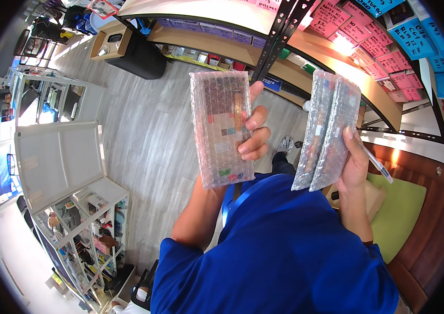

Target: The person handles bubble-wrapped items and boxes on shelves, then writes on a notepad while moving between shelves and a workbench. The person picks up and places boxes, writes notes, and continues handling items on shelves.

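Observation:
In my left hand is a flat rectangular package in clear bubble wrap, with coloured patches showing through. The fingers curl round its right edge; the rest of the hand is hidden behind it. My right hand grips two slimmer bubble-wrapped packages, side by side and slightly overlapping, tilted to the right. A thin white-and-blue pen sticks out past that hand on its right side. Both hands are raised in front of my blue shirt, apart from each other.
Black-framed shelving runs across the top, carrying pink and blue labelled boxes at the right. A dark bin with a cardboard box on it stands at upper left. White glass display cabinets line the left. A green cushion lies on a brown wooden seat.

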